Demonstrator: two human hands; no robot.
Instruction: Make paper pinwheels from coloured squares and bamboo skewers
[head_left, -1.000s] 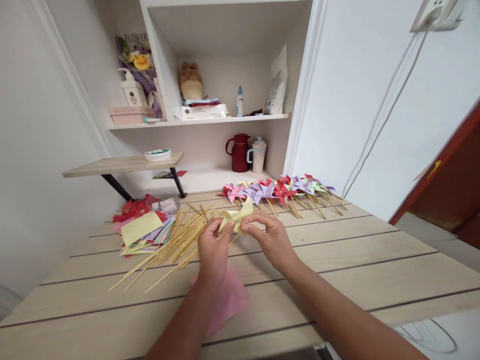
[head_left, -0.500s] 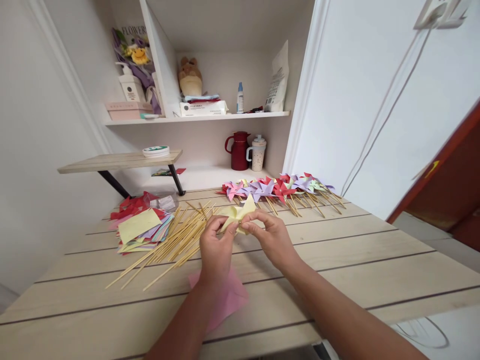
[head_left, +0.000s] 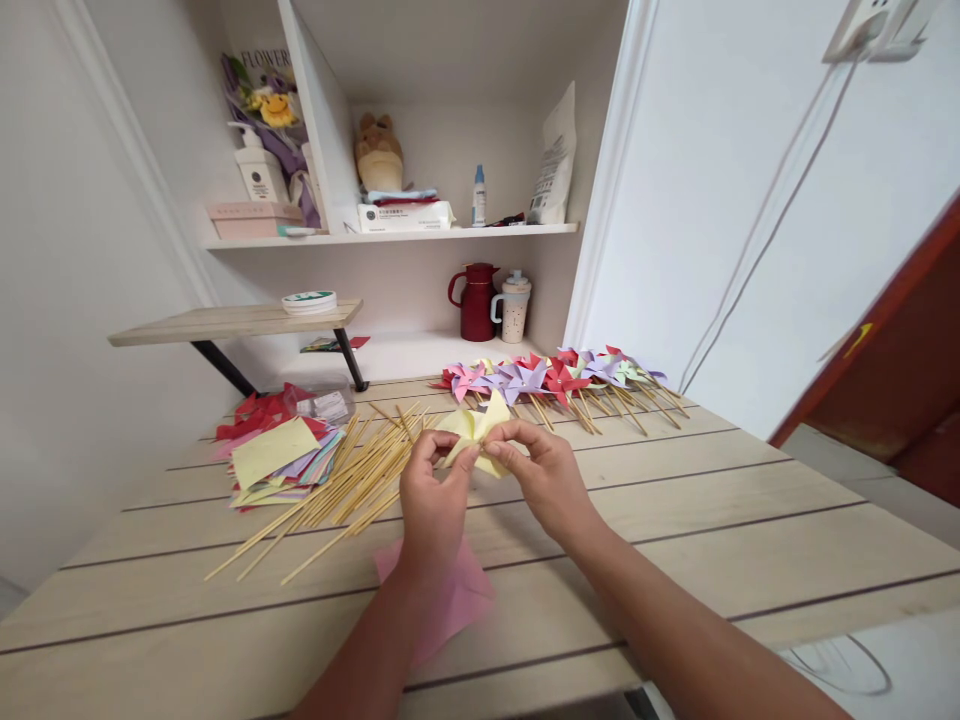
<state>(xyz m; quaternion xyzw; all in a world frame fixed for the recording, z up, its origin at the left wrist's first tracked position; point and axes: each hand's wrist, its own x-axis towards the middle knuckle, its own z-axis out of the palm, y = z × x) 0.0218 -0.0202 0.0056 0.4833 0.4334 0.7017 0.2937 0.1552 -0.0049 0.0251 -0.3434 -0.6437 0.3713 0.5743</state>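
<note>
My left hand (head_left: 431, 500) and my right hand (head_left: 544, 475) meet above the wooden table (head_left: 712, 520) and together pinch a folded pale yellow paper pinwheel (head_left: 474, 428) at its centre. The paper's points stick up and out past my fingertips. A pink paper sheet (head_left: 457, 595) lies flat on the table under my left wrist. Just left of my hands is a loose pile of bamboo sticks (head_left: 337, 485).
A stack of coloured paper squares (head_left: 277, 455) lies at the left. A row of finished pinwheels on sticks (head_left: 559, 380) lies behind my hands. The shelves behind hold a red jug (head_left: 476, 300), a cup (head_left: 514, 305), bottles and boxes. A small side shelf (head_left: 232, 322) juts out at left.
Both hands keep pinching the yellow pinwheel in about the same spot; the fingers shift slightly on the paper. The view has drifted a little to the right.
</note>
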